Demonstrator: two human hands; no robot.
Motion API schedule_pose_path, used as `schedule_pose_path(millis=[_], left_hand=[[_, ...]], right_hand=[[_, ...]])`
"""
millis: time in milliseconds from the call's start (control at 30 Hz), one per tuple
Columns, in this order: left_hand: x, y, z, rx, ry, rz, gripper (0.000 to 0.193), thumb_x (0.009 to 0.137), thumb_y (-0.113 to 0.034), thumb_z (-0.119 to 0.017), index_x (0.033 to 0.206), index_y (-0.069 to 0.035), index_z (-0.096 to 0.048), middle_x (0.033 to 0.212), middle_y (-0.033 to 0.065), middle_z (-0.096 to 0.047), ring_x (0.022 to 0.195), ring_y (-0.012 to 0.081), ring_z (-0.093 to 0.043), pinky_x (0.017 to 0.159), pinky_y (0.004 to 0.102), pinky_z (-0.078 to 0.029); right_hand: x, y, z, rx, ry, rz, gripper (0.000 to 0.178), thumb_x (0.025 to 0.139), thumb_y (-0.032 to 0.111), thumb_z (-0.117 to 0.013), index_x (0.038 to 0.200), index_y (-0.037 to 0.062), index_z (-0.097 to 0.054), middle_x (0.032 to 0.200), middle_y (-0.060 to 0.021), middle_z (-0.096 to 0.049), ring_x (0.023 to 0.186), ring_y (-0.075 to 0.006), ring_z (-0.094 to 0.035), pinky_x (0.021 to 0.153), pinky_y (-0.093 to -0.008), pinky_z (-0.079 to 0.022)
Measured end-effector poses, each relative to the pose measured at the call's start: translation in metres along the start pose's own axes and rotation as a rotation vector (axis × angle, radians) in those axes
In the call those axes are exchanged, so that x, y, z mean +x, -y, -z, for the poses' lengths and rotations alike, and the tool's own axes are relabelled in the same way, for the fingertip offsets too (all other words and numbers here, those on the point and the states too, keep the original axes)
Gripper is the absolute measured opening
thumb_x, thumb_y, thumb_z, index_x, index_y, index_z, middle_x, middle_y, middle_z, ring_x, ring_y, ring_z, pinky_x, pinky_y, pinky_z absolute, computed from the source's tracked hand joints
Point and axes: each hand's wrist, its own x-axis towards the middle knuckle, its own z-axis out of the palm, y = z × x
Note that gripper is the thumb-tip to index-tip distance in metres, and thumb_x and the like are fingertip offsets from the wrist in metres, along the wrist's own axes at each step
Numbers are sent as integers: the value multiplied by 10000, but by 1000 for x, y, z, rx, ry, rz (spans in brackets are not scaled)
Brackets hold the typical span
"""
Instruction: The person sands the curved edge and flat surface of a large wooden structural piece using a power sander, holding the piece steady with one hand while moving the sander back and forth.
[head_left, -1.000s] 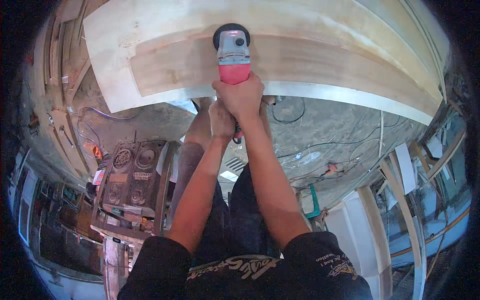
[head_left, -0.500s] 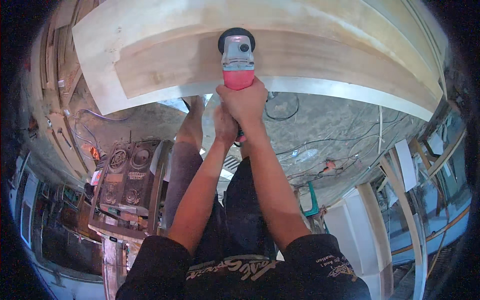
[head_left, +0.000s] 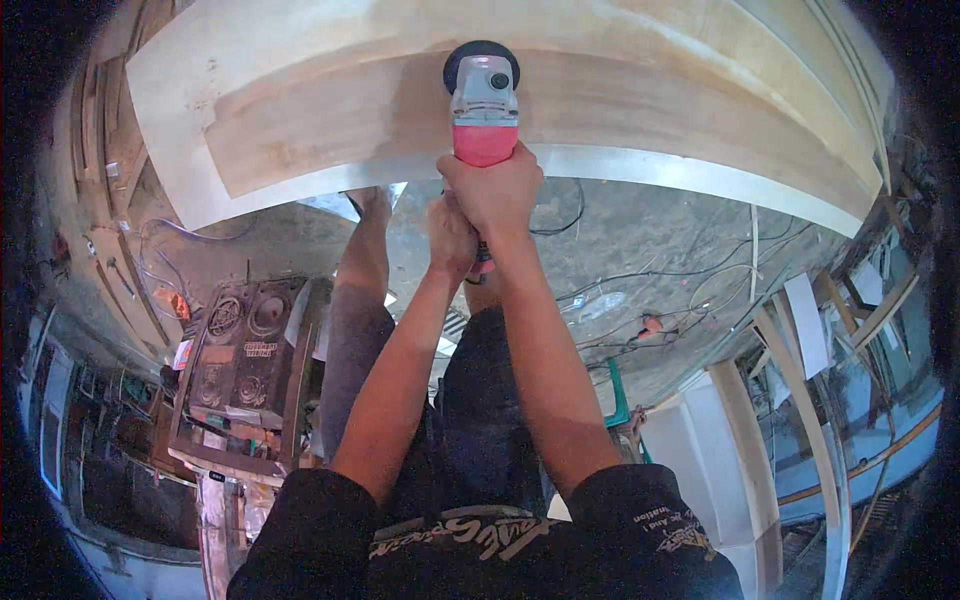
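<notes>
Both my hands are closed round an angle grinder [head_left: 485,108] with a grey head, a pink-red body and a round black disc at its far end. My right hand [head_left: 497,192] wraps the body just behind the head. Closer to me, my left hand [head_left: 452,236] grips the rear part, largely covering it. The disc lies over a long, curved pale wooden panel [head_left: 330,115], on the tan band between its whiter margins. The head hides the disc's contact with the surface.
Cables [head_left: 655,272] trail over the dusty floor below the panel. A dusty speaker box [head_left: 240,345] stands at the left by my leg. At right are a green stand-like piece [head_left: 617,393], a white board [head_left: 690,440] and leaning wooden strips [head_left: 805,390].
The grinder and both hands have shifted slightly away from me and to the right over the panel. My grip looks the same.
</notes>
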Motion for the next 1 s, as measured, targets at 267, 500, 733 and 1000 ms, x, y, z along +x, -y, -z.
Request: schedule_pose_path(millis=[267, 500, 733, 1000], left_hand=[[0, -8, -31, 112, 32, -24, 794, 1056, -665, -333, 785, 40, -579, 621, 80, -596, 597, 162, -587, 541, 405, -439], [5, -13, -60, 78, 2, -101, 821, 1048, -695, -310, 791, 37, -580, 650, 71, -596, 616, 161, -546, 572, 409, -435], [-2, -17, -79, 83, -47, -191, 756, 1066, -633, -369, 799, 34, -605, 653, 89, -616, 631, 156, -583, 569, 386, -450], [-6, 10, -94, 132, 1, -183, 612, 1097, -471, -423, 795, 25, -617, 684, 68, -629, 625, 112, -584, 550, 354, -459]], right_hand=[[18, -18, 27, 63, -22, -9, 395, 603, 235, -849, 844, -41, -703, 820, -179, -749, 738, -281, -740, 711, -395, -577], [36, -19, 53, 83, -23, -50, 389, 604, 226, -854, 843, -41, -702, 811, -176, -748, 719, -286, -735, 708, -401, -577], [40, -30, 68, 10, 57, -96, 455, 597, 296, -852, 904, -14, -725, 895, -225, -757, 857, -386, -756, 800, -463, -592], [38, -29, 73, 44, -2, -47, 409, 604, 253, -843, 872, -28, -717, 848, -182, -753, 785, -310, -742, 756, -420, -582]])
